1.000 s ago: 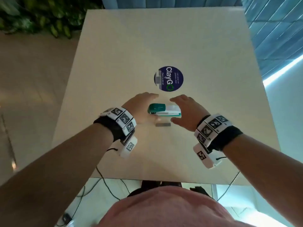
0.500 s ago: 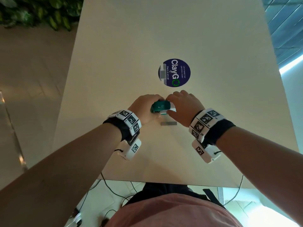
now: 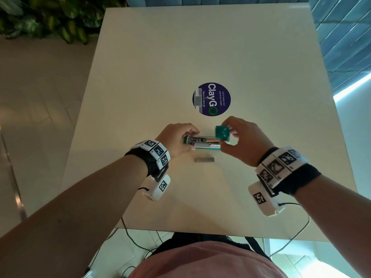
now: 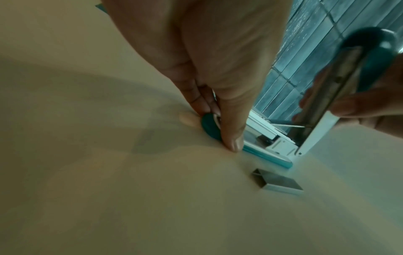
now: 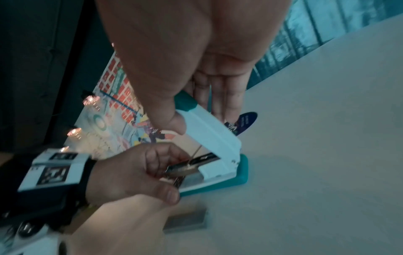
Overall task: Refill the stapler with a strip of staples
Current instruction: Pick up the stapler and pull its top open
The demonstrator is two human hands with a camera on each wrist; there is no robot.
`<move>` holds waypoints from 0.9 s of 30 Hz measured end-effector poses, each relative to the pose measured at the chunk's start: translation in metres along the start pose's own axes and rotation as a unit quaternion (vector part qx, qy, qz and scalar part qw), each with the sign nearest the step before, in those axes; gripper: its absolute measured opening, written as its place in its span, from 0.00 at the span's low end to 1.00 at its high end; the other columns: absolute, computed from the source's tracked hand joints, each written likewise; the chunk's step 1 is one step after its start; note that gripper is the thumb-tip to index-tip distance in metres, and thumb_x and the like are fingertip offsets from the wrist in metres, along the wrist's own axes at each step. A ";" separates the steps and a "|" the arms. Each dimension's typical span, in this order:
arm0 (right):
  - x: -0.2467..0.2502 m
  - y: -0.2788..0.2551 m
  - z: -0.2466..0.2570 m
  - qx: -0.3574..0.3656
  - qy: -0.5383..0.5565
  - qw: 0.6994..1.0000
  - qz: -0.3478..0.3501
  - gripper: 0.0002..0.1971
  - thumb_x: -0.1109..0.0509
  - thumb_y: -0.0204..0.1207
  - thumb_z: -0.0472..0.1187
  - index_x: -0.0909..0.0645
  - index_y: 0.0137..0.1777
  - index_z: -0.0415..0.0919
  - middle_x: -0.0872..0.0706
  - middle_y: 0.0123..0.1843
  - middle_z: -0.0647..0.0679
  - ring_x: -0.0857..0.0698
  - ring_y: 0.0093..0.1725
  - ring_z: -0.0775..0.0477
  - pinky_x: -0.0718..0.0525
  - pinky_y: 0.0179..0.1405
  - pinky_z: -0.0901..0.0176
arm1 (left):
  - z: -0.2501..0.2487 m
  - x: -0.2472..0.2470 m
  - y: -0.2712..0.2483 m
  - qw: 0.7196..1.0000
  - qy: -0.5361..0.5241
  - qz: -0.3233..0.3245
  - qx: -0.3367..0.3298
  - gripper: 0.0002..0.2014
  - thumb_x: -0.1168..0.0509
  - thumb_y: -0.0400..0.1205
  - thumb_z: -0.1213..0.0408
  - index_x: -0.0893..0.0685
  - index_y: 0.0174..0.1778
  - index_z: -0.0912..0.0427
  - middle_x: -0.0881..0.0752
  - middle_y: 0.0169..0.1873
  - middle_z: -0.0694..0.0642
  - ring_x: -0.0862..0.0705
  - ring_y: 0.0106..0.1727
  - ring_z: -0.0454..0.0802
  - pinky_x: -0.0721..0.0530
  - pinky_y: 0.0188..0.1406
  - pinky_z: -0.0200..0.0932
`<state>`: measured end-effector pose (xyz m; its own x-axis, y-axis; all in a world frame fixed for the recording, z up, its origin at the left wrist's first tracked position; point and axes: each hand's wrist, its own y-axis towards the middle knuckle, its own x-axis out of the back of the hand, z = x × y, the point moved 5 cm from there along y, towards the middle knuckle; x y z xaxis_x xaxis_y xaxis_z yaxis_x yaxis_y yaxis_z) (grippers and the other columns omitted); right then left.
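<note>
- The stapler (image 3: 201, 144) is seen lying on the pale surface (image 3: 200, 47), just nearer than a round blue sticker (image 3: 211, 99), with its length running left to right.
- Its base is held flat on the surface by the left hand (image 3: 176, 139); the front end is pinched between thumb and curled fingers (image 4: 231, 136), the thumb tip being pressed down beside the teal edge.
- The lid (image 3: 222, 133) is swung up on the hinge at the stapler's right end and stands steeply raised; the metal channel (image 3: 202, 140) is exposed along the base.
- The raised lid is gripped by the right hand (image 3: 245, 141): thumb on the near side, fingers (image 5: 224, 96) laid close together against the far side, as shown in the right wrist view.
- The strip of staples (image 3: 204, 159) is noted lying flat on the surface just in front of the stapler, parallel to it, apart from it and touched by neither hand.
- Whether any staples sit in the channel cannot be told.
- Marker bands are worn on both wrists; leafy plants (image 3: 50, 19) are visible past the surface's far left corner.
</note>
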<state>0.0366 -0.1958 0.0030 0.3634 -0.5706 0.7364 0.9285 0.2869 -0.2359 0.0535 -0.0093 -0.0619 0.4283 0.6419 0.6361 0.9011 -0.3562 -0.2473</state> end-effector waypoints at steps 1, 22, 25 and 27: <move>0.007 -0.003 -0.006 -0.008 0.016 1.000 -0.010 0.13 0.26 0.65 0.41 0.21 0.50 0.47 0.12 0.50 0.52 0.14 0.49 0.47 0.14 0.57 0.48 | 0.000 0.000 0.000 1.000 -0.004 0.003 -0.001 0.22 0.21 0.63 0.68 0.17 0.51 0.53 0.12 0.47 0.45 0.15 0.51 0.42 0.21 0.57 0.35; 0.016 -0.003 -0.082 -0.063 -0.131 0.989 0.000 0.11 0.26 0.67 0.39 0.15 0.50 0.44 0.13 0.45 0.45 0.27 0.46 0.49 0.30 0.46 0.59 | -0.002 0.000 -0.005 1.000 -0.005 -0.015 -0.001 0.22 0.22 0.65 0.69 0.17 0.54 0.53 0.11 0.51 0.49 0.16 0.52 0.41 0.21 0.60 0.38; 0.013 -0.004 -0.087 -0.062 -0.124 0.990 -0.013 0.13 0.26 0.67 0.39 0.15 0.52 0.44 0.13 0.45 0.44 0.27 0.46 0.49 0.29 0.47 0.59 | -0.003 -0.001 -0.004 1.000 0.014 -0.011 -0.006 0.23 0.22 0.65 0.68 0.17 0.55 0.53 0.11 0.52 0.49 0.16 0.53 0.43 0.19 0.61 0.43; 0.011 -0.005 -0.088 -0.053 -0.135 0.989 -0.014 0.14 0.26 0.67 0.40 0.15 0.53 0.45 0.14 0.44 0.46 0.28 0.46 0.49 0.29 0.48 0.59 | -0.003 -0.002 -0.004 1.000 0.026 -0.004 -0.010 0.24 0.23 0.66 0.68 0.19 0.58 0.53 0.12 0.53 0.51 0.17 0.55 0.44 0.20 0.62 0.46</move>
<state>0.0427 -0.2709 -0.0433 0.3180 -0.3469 0.8823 0.9456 0.1840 -0.2684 0.0491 -0.0111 -0.0598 0.4171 0.6082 0.6754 0.9025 -0.3652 -0.2285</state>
